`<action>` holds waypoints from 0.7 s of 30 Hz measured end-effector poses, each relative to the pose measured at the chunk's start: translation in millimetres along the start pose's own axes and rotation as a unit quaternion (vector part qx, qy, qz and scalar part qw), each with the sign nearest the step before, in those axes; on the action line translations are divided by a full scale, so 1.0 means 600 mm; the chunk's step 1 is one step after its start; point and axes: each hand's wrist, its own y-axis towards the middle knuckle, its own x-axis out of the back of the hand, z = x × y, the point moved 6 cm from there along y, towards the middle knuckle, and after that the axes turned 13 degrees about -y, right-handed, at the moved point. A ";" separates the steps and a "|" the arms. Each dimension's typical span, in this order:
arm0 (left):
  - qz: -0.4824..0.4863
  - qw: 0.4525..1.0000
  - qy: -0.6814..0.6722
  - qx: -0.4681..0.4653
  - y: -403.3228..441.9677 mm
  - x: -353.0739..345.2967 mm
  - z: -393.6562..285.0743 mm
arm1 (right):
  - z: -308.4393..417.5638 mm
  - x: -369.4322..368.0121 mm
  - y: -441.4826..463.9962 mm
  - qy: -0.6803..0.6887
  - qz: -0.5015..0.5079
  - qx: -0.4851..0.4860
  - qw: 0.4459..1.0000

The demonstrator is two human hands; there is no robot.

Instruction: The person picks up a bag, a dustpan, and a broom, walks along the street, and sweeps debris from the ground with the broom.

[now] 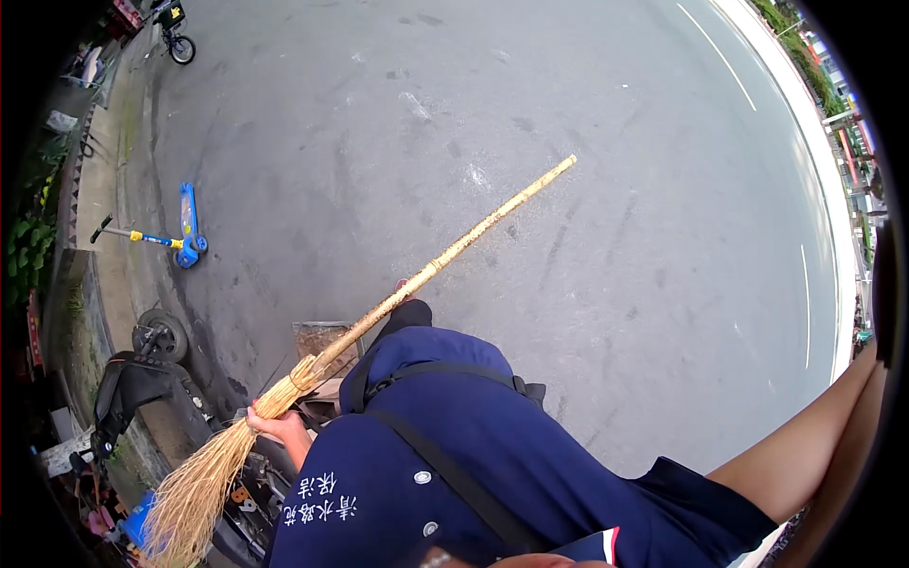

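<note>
A straw broom (437, 263) with a long bamboo handle slants across the front of my body. My left hand (275, 423) is closed around it near the top of the bristles, just below the binding. The bristles (194, 492) fan out toward the lower left, while the handle's tip points up over the road. Part of a dustpan-like container (322, 339) with brownish debris shows behind the handle. On the right side my bare right arm (805, 445) is raised toward the view's edge; its hand is out of sight.
A blue kick scooter (189, 227) stands by the kerb at left. Below it is a black vehicle with a wheel (161, 336), partly cut off. A bicycle (180, 43) is at the upper left. Grey asphalt (644, 237) stretches ahead, with a white-edged lane at right.
</note>
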 end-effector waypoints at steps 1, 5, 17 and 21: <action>-0.024 0.999 -0.004 0.024 -0.007 -0.085 0.005 | -0.029 -0.036 -0.030 -0.001 -0.002 0.003 1.000; -0.013 1.000 0.022 0.011 0.011 -0.349 0.065 | -0.161 -0.173 -0.179 -0.008 0.006 -0.017 1.000; -0.080 0.968 -0.185 0.146 -0.024 -0.945 0.326 | -0.558 -0.542 -0.669 0.042 -0.163 -0.077 0.983; -0.085 0.965 -0.238 0.067 -0.034 -1.069 0.381 | -0.681 -0.646 -0.917 0.060 -0.289 -0.194 0.936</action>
